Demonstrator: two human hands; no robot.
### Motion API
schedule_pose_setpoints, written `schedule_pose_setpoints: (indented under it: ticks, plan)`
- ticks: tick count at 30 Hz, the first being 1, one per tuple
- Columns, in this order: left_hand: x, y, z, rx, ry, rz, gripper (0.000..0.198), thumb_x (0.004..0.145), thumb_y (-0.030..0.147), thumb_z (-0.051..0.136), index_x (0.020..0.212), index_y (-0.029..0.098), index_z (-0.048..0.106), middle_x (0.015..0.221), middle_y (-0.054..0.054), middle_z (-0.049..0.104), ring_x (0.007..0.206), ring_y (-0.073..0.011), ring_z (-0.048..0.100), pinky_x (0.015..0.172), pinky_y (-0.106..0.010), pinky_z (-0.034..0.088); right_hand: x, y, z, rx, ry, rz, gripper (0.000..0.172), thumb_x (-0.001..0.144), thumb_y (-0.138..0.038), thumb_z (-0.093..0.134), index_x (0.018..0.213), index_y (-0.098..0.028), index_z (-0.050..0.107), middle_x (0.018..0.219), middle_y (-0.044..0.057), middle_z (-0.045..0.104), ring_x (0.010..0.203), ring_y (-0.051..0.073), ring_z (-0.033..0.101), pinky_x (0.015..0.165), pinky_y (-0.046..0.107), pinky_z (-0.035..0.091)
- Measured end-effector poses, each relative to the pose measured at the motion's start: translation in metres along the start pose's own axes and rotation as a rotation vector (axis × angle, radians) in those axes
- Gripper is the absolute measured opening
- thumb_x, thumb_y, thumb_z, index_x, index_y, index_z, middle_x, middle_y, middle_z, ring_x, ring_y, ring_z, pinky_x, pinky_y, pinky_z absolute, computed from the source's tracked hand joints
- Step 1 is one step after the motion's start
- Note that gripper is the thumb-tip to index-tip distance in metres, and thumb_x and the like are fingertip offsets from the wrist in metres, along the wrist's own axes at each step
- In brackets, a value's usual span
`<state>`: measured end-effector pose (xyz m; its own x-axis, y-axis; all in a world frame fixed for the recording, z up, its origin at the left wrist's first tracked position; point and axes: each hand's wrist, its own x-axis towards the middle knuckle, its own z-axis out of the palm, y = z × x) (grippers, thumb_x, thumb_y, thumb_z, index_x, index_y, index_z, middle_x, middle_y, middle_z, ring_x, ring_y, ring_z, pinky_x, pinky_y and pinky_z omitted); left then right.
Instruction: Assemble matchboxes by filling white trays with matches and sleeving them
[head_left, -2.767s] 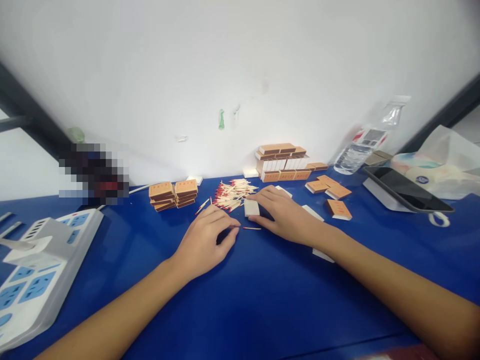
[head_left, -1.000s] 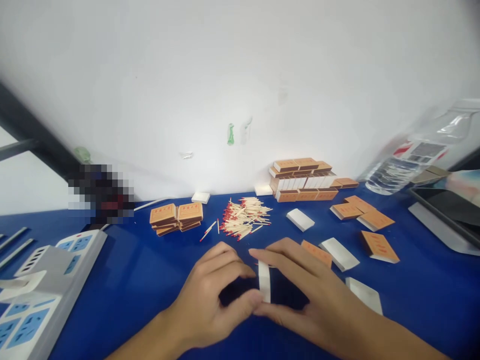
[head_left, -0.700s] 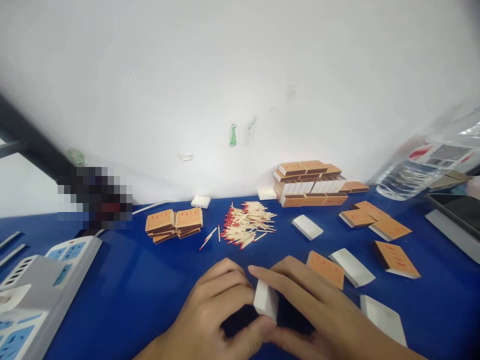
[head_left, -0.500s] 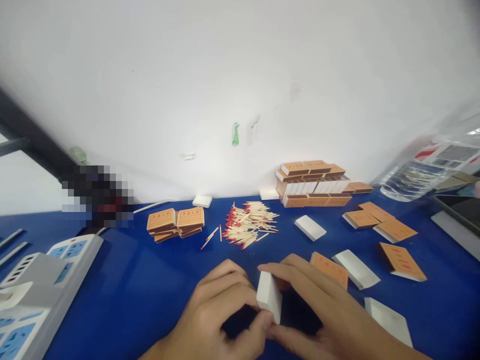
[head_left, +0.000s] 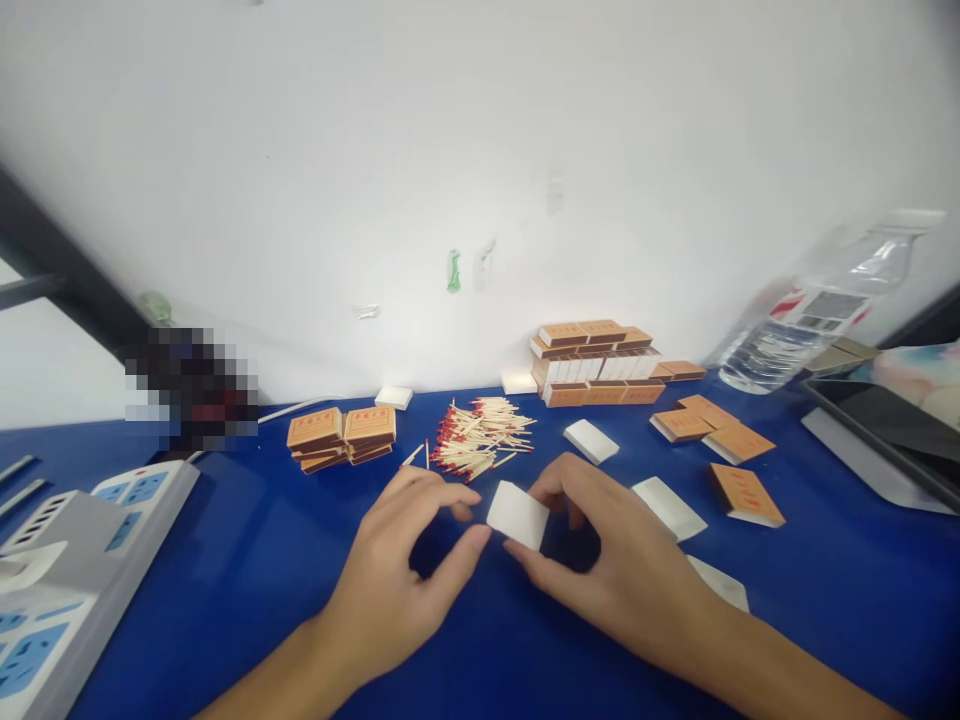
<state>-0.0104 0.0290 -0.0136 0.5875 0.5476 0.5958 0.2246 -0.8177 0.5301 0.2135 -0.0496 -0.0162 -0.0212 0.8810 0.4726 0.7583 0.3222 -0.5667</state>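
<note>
A small white matchbox tray (head_left: 517,515) is tilted above the blue table, its pale flat face toward me. My right hand (head_left: 607,540) grips it by the right side between thumb and fingers. My left hand (head_left: 409,545) is beside the tray's left corner, thumb and forefinger apart, with nothing between them. Just beyond the hands lies a heap of red-tipped matches (head_left: 484,435). Another white tray (head_left: 591,441) lies right of that heap. An open white tray (head_left: 670,507) lies partly behind my right hand, and one more tray (head_left: 718,582) shows past my forearm.
Stacked orange matchboxes (head_left: 341,430) stand at the left, with a larger stack (head_left: 600,365) against the wall. Orange sleeves (head_left: 746,493) lie at the right. A plastic bottle (head_left: 810,310) leans near a dark flat device (head_left: 885,430). A power strip (head_left: 112,570) fills the left edge.
My left fingers have come off the white tray and spread apart. The tray has turned in my right hand to show a broad face. The view has shifted to the right.
</note>
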Motion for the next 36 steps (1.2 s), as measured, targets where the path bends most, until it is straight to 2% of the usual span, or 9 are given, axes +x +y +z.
schedule_pose_setpoints:
  ticks: [9, 13, 19, 24, 31, 36]
  plan:
    - [0.004, -0.005, -0.001, 0.061, 0.055, 0.063, 0.013, 0.099, 0.016, 0.071, 0.111, 0.021, 0.069, 0.093, -0.001, 0.072, 0.093, -0.0173, 0.064, 0.087, -0.033, 0.054, 0.001, 0.001, -0.001, 0.000, -0.060, 0.008, 0.027, 0.086, -0.017, 0.077, 0.104, -0.025, 0.060, 0.102, 0.001, 0.065, 0.082, 0.019, 0.061, 0.069, 0.034, 0.049]
    - [0.004, -0.005, -0.002, 0.077, 0.025, 0.125, 0.024, 0.096, 0.018, 0.074, 0.119, 0.021, 0.069, 0.101, -0.004, 0.074, 0.098, -0.0203, 0.065, 0.091, -0.037, 0.055, 0.002, 0.000, -0.003, 0.003, -0.075, -0.025, 0.033, 0.084, -0.009, 0.073, 0.111, -0.025, 0.061, 0.109, 0.003, 0.067, 0.089, 0.020, 0.064, 0.070, 0.034, 0.051]
    - [0.004, -0.006, -0.001, 0.139, 0.030, 0.188, 0.032, 0.096, 0.018, 0.074, 0.127, 0.021, 0.067, 0.110, -0.006, 0.075, 0.104, -0.0222, 0.065, 0.096, -0.041, 0.055, 0.005, 0.004, -0.011, -0.022, -0.074, -0.127, 0.033, 0.089, -0.014, 0.076, 0.119, -0.022, 0.064, 0.116, 0.009, 0.068, 0.100, 0.025, 0.066, 0.078, 0.038, 0.054]
    - [0.004, -0.005, -0.001, 0.193, -0.007, 0.237, 0.037, 0.098, 0.019, 0.073, 0.134, 0.022, 0.066, 0.112, -0.006, 0.076, 0.104, -0.0230, 0.066, 0.098, -0.043, 0.054, 0.007, 0.010, -0.013, -0.071, -0.031, -0.219, 0.023, 0.092, -0.025, 0.081, 0.106, -0.020, 0.064, 0.103, 0.008, 0.067, 0.096, 0.025, 0.064, 0.076, 0.037, 0.052]
    - [0.006, -0.004, -0.004, 0.241, -0.028, 0.226, 0.034, 0.100, 0.025, 0.072, 0.133, 0.023, 0.067, 0.115, -0.006, 0.077, 0.105, -0.0231, 0.067, 0.096, -0.043, 0.056, 0.010, 0.010, -0.015, -0.093, -0.065, -0.185, 0.042, 0.086, -0.049, 0.088, 0.083, -0.022, 0.056, 0.083, 0.000, 0.060, 0.076, 0.018, 0.056, 0.066, 0.032, 0.042]
    - [0.005, -0.006, -0.006, 0.221, -0.115, 0.218, 0.051, 0.097, 0.042, 0.079, 0.142, 0.025, 0.062, 0.125, -0.009, 0.076, 0.111, -0.0260, 0.066, 0.098, -0.045, 0.056, 0.005, 0.003, -0.014, -0.040, -0.155, -0.210, 0.048, 0.084, -0.059, 0.085, 0.081, -0.022, 0.056, 0.084, 0.000, 0.061, 0.078, 0.017, 0.055, 0.067, 0.031, 0.040]
